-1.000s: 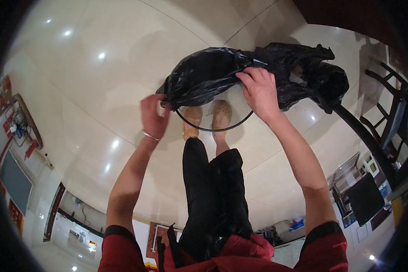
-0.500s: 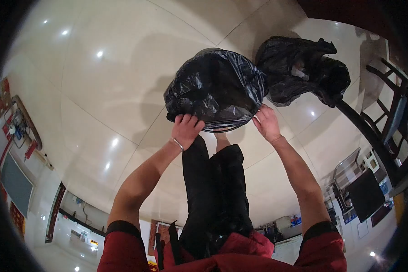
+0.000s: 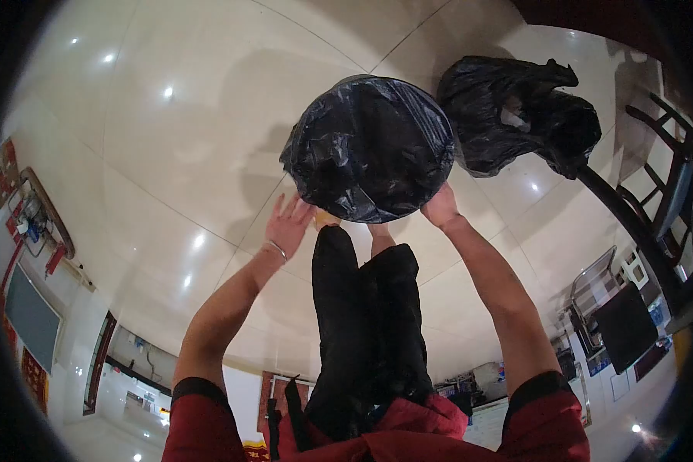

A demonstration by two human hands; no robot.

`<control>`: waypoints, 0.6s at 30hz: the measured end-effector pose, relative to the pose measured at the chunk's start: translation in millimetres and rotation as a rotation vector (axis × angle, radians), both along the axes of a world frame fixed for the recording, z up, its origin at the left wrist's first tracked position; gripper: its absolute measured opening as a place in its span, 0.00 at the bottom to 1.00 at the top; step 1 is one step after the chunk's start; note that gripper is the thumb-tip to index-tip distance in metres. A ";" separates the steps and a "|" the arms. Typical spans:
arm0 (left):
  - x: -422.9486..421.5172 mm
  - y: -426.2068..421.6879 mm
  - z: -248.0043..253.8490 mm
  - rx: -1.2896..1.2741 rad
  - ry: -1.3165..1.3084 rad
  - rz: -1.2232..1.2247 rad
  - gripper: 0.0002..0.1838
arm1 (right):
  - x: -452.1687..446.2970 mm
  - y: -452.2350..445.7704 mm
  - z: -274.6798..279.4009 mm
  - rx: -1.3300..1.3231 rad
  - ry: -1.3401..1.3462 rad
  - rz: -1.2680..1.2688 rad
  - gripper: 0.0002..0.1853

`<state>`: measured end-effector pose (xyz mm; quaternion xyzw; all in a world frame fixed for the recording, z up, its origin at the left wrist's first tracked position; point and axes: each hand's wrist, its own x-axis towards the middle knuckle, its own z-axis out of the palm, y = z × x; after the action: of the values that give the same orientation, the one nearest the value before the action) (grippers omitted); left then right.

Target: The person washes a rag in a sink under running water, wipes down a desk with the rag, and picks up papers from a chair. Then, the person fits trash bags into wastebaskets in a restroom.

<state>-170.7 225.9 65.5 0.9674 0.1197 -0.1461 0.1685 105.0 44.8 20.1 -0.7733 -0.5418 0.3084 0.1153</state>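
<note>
A black garbage bag (image 3: 373, 150) lines a round bin, its mouth spread over the rim and hanging down the outside. My left hand (image 3: 289, 222) is at the bag's lower left edge, fingers spread and nothing gripped. At the lower right side my right hand (image 3: 441, 206) touches the bag. Its fingertips are hidden behind the bag's edge, so their grip does not show. Most of the bin's body is covered by the bag.
Beside the bin on the tiled floor (image 3: 169, 154) lies a second black bag (image 3: 508, 115), bulging, with something pale showing at its opening. A dark chair (image 3: 662, 177) stands at the right. Below the bin are my legs (image 3: 369, 308) in black trousers.
The bag's loose near edge has gone down over the rim, and its mouth looks rounder and smoother. My left hand has let go and moved left; the right has slid slightly lower along the side.
</note>
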 end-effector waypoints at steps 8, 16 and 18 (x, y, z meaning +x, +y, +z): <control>42.2 60.6 -44.5 -1.380 -0.177 1.579 0.16 | 37.5 -5.3 10.7 0.091 0.443 -1.063 0.11; 44.3 50.4 -71.9 -1.280 -0.248 1.561 0.09 | -29.2 95.2 53.0 -0.466 0.370 -0.020 0.13; 45.3 50.4 -75.6 -1.153 -0.223 1.621 0.09 | -36.2 102.8 -23.0 -0.740 0.215 0.238 0.16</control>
<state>-125.5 276.3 -10.1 0.3725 0.6373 0.0688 0.6710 68.9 147.6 -3.0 -0.6579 -0.4647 0.5729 -0.1516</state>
